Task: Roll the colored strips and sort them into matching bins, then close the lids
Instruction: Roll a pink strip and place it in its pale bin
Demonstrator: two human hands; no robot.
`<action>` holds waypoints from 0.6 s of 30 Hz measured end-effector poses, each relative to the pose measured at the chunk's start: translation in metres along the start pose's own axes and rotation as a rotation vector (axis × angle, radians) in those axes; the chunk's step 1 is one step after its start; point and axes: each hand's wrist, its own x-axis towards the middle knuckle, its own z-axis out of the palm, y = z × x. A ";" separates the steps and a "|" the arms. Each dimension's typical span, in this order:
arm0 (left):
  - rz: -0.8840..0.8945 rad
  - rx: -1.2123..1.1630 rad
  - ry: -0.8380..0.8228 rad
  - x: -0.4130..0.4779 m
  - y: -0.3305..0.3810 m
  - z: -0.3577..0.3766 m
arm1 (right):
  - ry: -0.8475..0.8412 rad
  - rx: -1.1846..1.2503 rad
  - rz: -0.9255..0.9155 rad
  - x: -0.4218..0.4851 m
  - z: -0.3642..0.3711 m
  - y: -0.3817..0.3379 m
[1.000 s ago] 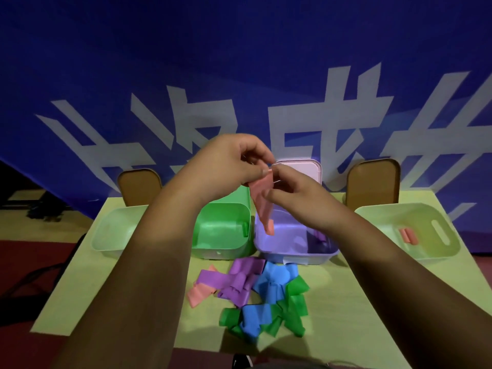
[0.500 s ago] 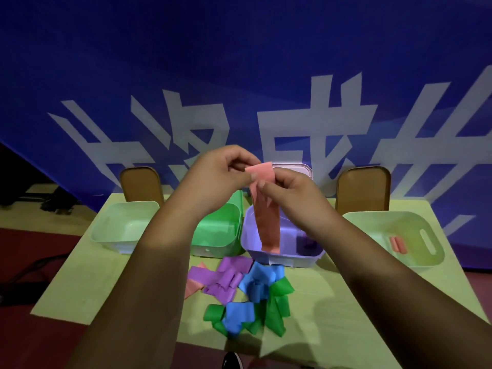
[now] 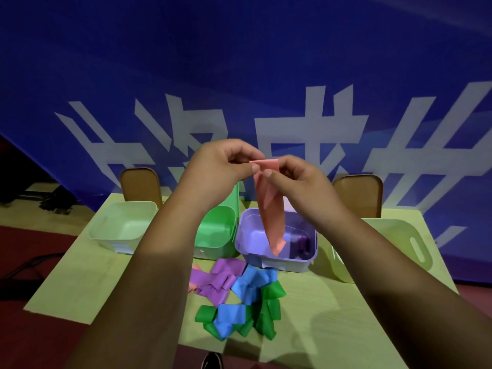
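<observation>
Both hands pinch the top edge of a pink strip, which hangs down in front of the purple bin. My left hand grips its left corner and my right hand its right corner, raised above the bins. A green bin stands left of the purple one, a pale green bin at far left and another pale green bin at right behind my right forearm. A pile of purple, blue and green strips lies on the table in front of the bins.
The yellow-green table ends close to me. Two brown lids stand upright behind the outer bins. A blue banner with white characters fills the background. Something dark purple lies inside the purple bin.
The strip has unfolded and now hangs longer. Both hands have risen slightly and hold its top edge spread between them. The view has tilted a little.
</observation>
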 end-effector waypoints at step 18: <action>-0.001 -0.226 0.013 0.014 -0.027 -0.046 | 0.211 0.049 -0.102 0.028 0.049 -0.033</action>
